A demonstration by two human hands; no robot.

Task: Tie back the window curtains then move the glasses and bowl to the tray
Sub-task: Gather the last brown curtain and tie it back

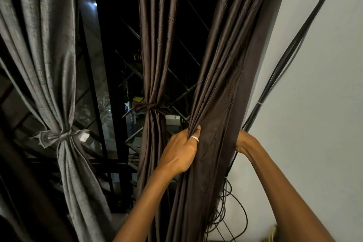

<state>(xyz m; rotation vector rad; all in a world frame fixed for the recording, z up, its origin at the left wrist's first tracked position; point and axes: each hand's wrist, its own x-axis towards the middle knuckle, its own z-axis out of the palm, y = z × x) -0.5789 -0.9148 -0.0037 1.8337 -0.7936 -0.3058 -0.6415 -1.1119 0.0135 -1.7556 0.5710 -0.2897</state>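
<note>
A dark brown curtain (222,88) hangs loose at the right side of the window. My left hand (180,151) grips its left folds, a ring on one finger. My right hand (243,141) reaches behind its right edge by the wall, with the fingers hidden in the cloth. A second brown curtain (157,45) in the middle is tied with a knotted band (151,107). The grey curtain (47,55) on the left is tied with a grey band (62,136). No glasses, bowl or tray are in view.
A white wall (314,84) fills the right side, with black cables (290,49) running down it and coiling near the floor (233,212). Behind the curtains a metal window grille (182,92) faces a dark outside.
</note>
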